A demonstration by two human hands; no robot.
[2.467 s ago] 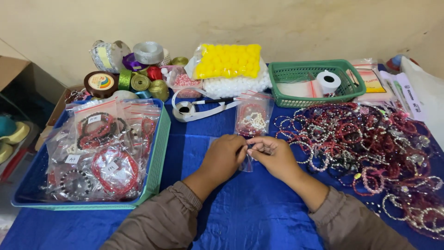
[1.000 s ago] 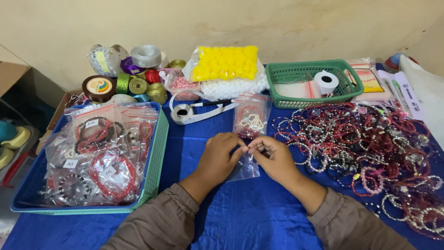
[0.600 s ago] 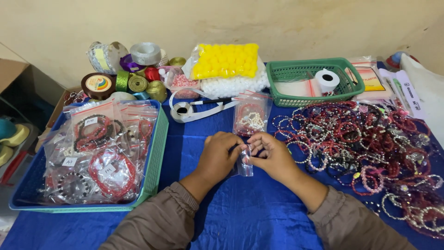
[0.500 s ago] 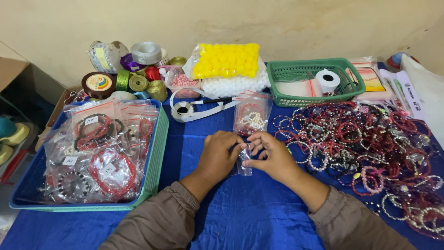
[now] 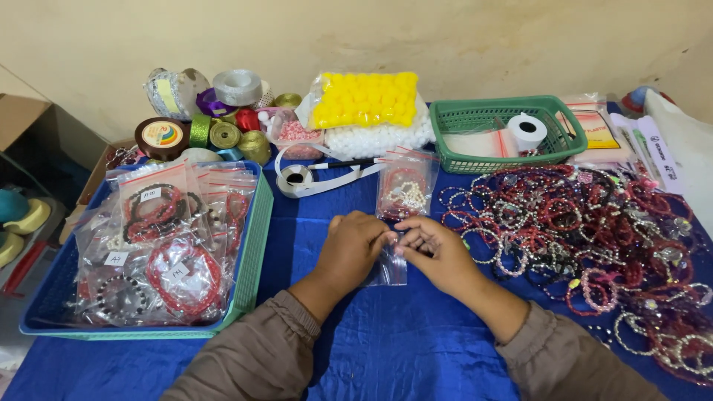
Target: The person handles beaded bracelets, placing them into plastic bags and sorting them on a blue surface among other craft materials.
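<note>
Your left hand [image 5: 355, 246] and right hand [image 5: 437, 251] both pinch the top of a small clear bag [image 5: 389, 267] at centre frame on the blue cloth [image 5: 386, 349]. It looks light, limp and slippery, so hold its top edge. Since 2.5 s ago, hands and bag have barely shifted.

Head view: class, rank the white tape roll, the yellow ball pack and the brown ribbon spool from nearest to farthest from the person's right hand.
From the right hand:
1. White tape roll, in the green basket, back right.
2. Yellow ball pack, straight behind.
3. Brown ribbon spool, far back left.
</note>
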